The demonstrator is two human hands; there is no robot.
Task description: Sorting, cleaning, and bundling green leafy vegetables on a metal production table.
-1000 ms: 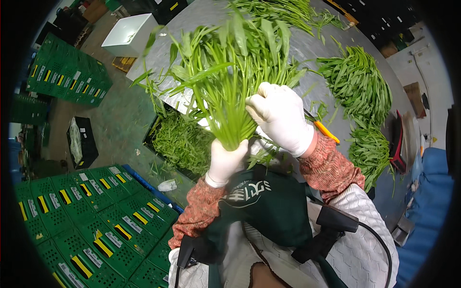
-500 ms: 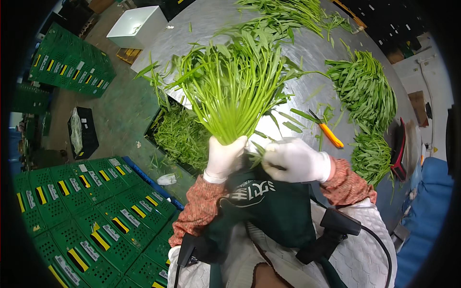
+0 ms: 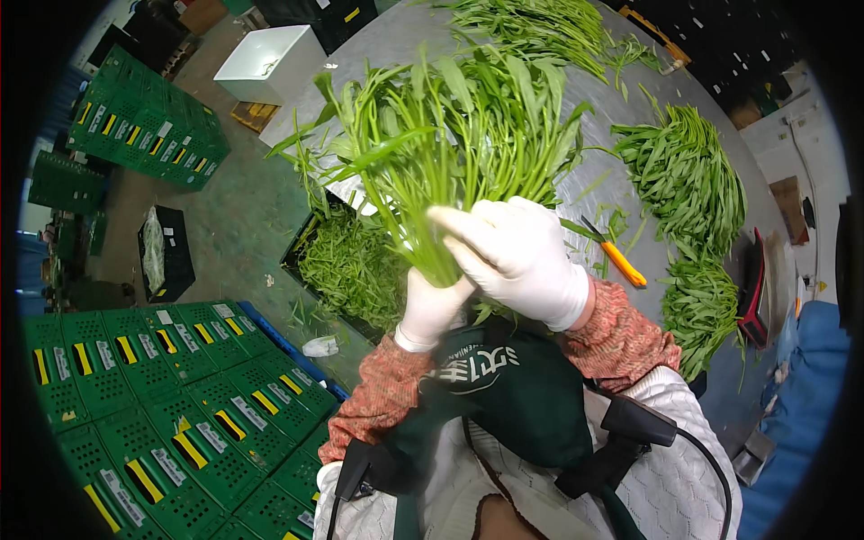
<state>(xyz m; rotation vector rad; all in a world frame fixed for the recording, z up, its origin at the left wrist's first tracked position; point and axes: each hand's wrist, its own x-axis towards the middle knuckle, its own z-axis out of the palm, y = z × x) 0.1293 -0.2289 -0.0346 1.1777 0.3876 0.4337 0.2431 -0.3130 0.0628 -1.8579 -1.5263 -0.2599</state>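
My left hand (image 3: 434, 310), in a white glove, is closed round the lower stems of a bunch of water spinach (image 3: 450, 135) held over the table's near edge. The long leafy tops fan away from me and blur a little. My right hand (image 3: 522, 261), also gloved, reaches across just above the left one. Its thumb and fingers close on the stems at the bunch's right side, though the fingertips are partly hidden. An orange-handled knife (image 3: 623, 264) lies on the metal table (image 3: 589, 112) to the right of my right hand.
More water spinach lies in heaps at the table's back (image 3: 540, 27) and right (image 3: 684, 171). Below the table's left edge, a dark crate holds loose trimmings (image 3: 346, 270). Green crates (image 3: 171, 387) stack at lower left; a white box (image 3: 270, 65) stands farther back.
My right hand has moved up and left from beside the bunch onto its stems. The left hand still grips the bunch, whose tops have shifted and spread.
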